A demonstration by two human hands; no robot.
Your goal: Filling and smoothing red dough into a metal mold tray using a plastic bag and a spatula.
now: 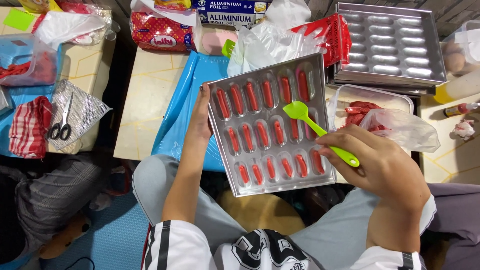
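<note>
Presently, head view, one entry per line:

Mould tray: a square metal mould tray (270,125) with three rows of oblong wells, tilted, its far edge over the bench (150,90) and its near edge out over the person's lap.
Sausages: red sausage pieces (262,134) lie one to a well in nearly every well.
Left hand: the left hand (202,117) grips the tray's left edge, fingers curled under it and thumb along the rim.
Right hand: the right hand (380,165) is closed around the handle of a green silicone spatula (320,131), pinching it between thumb and fingers.
Spatula blade: rests over the middle row, right side, touching or just above a filled well; which of the two cannot be told.
Blue mat: a blue mat (182,110) lies on the bench beneath the tray's left part.
Second tray: an empty metal mould tray (390,45) of the same kind sits at the far right, well apart from both hands.
Container: a clear plastic container (372,102) holding red meat, with a thin plastic bag (400,129) draped over it, just beyond the right hand.
Scissors: scissors (62,125) lie on a silver foil sheet (80,112) at far left, beside a red checked cloth (30,125).
Far edge: a red bread packet (162,32) and a foil box (230,12).
</note>
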